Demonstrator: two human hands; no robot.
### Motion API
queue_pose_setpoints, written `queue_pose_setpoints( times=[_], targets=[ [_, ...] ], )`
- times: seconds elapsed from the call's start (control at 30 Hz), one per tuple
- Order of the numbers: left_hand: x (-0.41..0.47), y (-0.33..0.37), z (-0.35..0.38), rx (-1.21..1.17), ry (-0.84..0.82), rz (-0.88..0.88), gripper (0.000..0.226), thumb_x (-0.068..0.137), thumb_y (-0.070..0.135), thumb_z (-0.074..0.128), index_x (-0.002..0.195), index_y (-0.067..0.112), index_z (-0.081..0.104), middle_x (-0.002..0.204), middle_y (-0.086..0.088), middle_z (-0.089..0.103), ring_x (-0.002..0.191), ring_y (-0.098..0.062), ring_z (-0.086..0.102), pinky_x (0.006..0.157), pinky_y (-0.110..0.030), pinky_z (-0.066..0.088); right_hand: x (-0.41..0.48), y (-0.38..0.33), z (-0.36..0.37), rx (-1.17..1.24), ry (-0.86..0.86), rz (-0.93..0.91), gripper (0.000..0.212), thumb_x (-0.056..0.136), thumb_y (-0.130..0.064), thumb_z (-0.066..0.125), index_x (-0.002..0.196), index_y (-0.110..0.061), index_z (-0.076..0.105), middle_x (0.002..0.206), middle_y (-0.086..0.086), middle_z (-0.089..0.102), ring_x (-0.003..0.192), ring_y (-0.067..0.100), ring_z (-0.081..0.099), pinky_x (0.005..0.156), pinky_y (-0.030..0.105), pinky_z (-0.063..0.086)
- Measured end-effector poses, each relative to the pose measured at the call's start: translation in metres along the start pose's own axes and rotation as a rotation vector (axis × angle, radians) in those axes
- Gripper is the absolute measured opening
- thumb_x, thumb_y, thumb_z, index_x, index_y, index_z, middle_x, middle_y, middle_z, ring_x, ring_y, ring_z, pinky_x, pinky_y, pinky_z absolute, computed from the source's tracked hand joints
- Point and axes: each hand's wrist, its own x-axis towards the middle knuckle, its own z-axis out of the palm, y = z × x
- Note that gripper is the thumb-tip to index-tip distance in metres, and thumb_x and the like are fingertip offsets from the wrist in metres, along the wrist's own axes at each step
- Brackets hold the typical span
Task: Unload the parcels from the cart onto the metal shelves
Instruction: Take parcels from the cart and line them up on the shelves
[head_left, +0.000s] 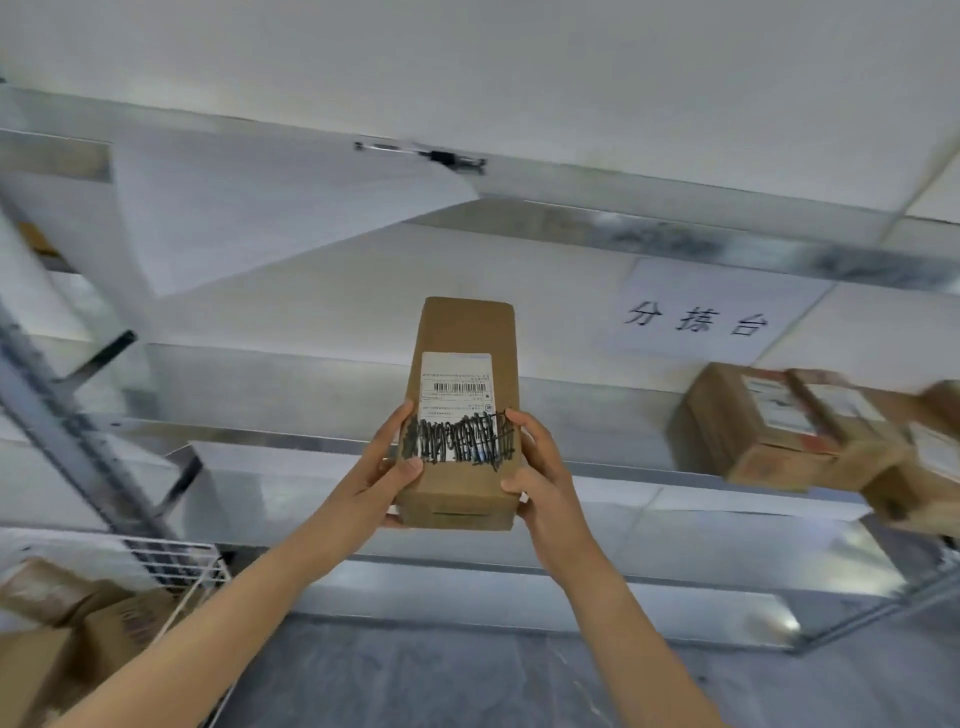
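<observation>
The left grip (387, 467) and right grip (535, 467) curl round the low sides of the brown box (465, 332), held up between them, before the metal shelf (649, 478). It looks stiff and light; holding both sides seems safest.

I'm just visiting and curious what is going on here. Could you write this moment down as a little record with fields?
Held item: brown cardboard parcel, white label partly scribbled over in black
Grip: left hand on its left side, right hand on its right side, thumbs on the front
Position: raised in front of the metal shelves, not yet set down
On shelf: stacked cardboard parcels at right
Cart: wire cart at lower left, more boxes by it
Sign: paper sign on the wall
</observation>
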Motion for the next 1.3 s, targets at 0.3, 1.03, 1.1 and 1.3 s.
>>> queue_pose_setpoints(
  times=[0.3,1.03,1.1,1.3],
  targets=[
    [0.071,-0.013,0.116,0.149,-0.319,0.043,0.103,0.063,0.05,0.081,0.131,0.069,0.006,0.135,0.02,0.042,0.122,-0.009,0.051,0.083,-0.022,0.054,-0.018,-0.013,-0.13,0.067,0.202,0.027,0.065,0.055,-0.023,0.06,0.117,-0.039,0.06,0.124,-0.004,0.064,0.103,0.015,0.063,0.07,0.031,0.052],
    [0.251,-0.031,0.218,0.169,-0.747,0.037,0.101,0.059,0.04,0.085,0.137,0.056,0.024,0.147,0.022,0.025,0.109,-0.015,0.064,0.088,-0.032,0.054,0.034,-0.006,-0.297,0.113,0.335,0.153,0.074,0.063,-0.029,0.066,0.134,-0.04,0.05,0.13,-0.003,0.062,0.117,0.026,0.059,0.086,0.043,0.052],
    [0.261,-0.036,0.223,0.143,-0.75,0.021,0.099,0.062,0.033,0.085,0.139,0.052,0.027,0.149,0.018,0.026,0.11,-0.018,0.064,0.088,-0.033,0.054,0.035,-0.005,-0.305,0.124,0.337,0.179,0.07,0.069,-0.026,0.068,0.135,-0.04,0.049,0.129,-0.005,0.063,0.114,0.023,0.062,0.081,0.036,0.053],
    [0.27,-0.049,0.24,0.113,-0.719,-0.038,0.092,0.066,0.028,0.083,0.138,0.048,0.029,0.146,0.018,0.029,0.11,-0.018,0.063,0.089,-0.029,0.053,0.042,0.002,-0.331,0.172,0.282,0.234,0.076,0.067,-0.042,0.081,0.135,-0.039,0.046,0.134,-0.005,0.06,0.12,0.024,0.058,0.085,0.035,0.054]
  ],
)
